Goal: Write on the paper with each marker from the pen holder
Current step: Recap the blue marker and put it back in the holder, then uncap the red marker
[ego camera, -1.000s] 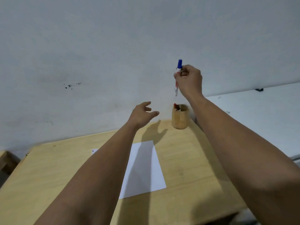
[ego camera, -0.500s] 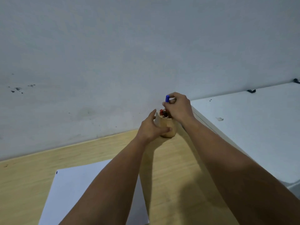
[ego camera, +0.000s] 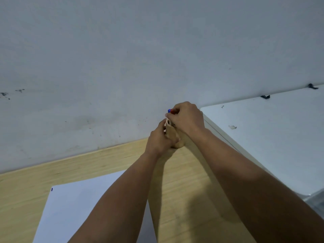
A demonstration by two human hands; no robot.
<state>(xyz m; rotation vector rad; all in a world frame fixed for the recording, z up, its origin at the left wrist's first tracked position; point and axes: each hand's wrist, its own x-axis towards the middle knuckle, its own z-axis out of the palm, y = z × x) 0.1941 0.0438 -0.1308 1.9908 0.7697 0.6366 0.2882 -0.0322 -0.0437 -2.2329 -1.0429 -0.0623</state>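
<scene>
We hold the holder with our left hand at the back of the table, near the wall. Our right hand is closed over its mouth, pinching at a red marker beside a blue cap. The paper carries one small blue mark, so we judge blue is done and red comes next. Our forearms cover part of the sheet.

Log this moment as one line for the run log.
left hand: gripping pen holder | right hand: at holder mouth, fingers on markers, blue cap showing | paper: small blue mark | table
</scene>
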